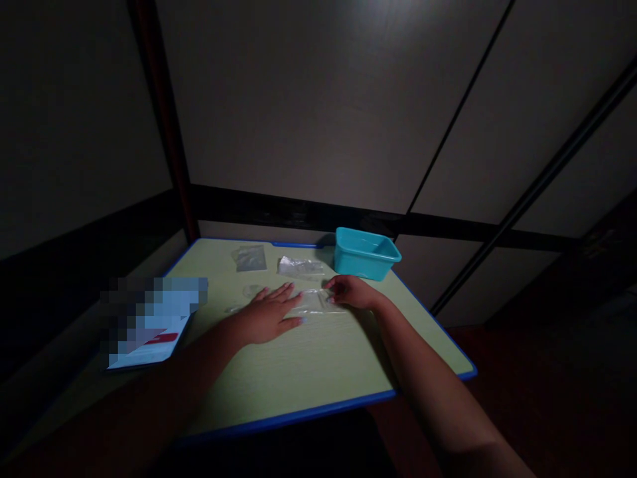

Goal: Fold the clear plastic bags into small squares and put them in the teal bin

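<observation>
A clear plastic bag (pixel 312 302) lies flat across the middle of the table. My left hand (pixel 273 313) rests on its left part, palm down with the fingers stretched out and spread. At the bag's right end is my right hand (pixel 348 292), its fingers curled and pinched together on the plastic. Part of the bag is hidden beneath both hands. Some clear plastic also shows to the left of my left hand, too faint to make out its shape.
Behind my hands lie a folded clear plastic packet (pixel 300 267) and a greyish plastic sheet or bag (pixel 250 258). A turquoise bin (pixel 365 255) stands at the table's back right. A lit tablet-like screen (pixel 166 332), partly blurred, is at the left. The pale table (pixel 318 368) has a blue edge.
</observation>
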The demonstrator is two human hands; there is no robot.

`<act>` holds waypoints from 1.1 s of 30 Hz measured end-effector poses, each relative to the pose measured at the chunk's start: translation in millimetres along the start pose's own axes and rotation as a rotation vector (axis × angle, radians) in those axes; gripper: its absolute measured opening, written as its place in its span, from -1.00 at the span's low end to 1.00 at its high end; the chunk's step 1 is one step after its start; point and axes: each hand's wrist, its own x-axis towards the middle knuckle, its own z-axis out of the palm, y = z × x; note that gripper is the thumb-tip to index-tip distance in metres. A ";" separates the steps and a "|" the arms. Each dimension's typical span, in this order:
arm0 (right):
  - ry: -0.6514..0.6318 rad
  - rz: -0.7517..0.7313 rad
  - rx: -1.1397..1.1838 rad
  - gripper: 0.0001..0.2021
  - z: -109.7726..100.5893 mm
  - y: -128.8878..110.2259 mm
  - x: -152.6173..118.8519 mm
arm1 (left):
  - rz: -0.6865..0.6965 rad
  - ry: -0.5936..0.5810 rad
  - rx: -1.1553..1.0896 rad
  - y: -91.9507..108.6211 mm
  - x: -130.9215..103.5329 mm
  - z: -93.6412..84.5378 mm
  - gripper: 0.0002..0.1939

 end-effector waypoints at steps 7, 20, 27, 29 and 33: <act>0.012 0.004 -0.050 -0.60 -3.8 -0.5 -2.1 | -0.007 0.005 -0.024 0.0 0.6 0.8 -0.36; 0.048 0.123 0.089 -0.67 -7.7 11.5 1.3 | -0.019 0.002 -0.040 2.1 -0.2 -0.7 -0.40; 0.053 0.146 0.073 -0.71 -9.5 8.7 -1.6 | -0.026 -0.003 -0.041 3.4 -1.0 -3.1 -0.40; 0.051 0.155 0.075 -0.72 -9.2 8.2 -1.2 | -0.027 -0.008 -0.038 3.4 -1.0 -3.4 -0.40; 0.088 0.143 -0.002 -0.81 -7.9 9.5 1.7 | -0.015 0.001 -0.033 1.9 -0.6 -1.8 -0.40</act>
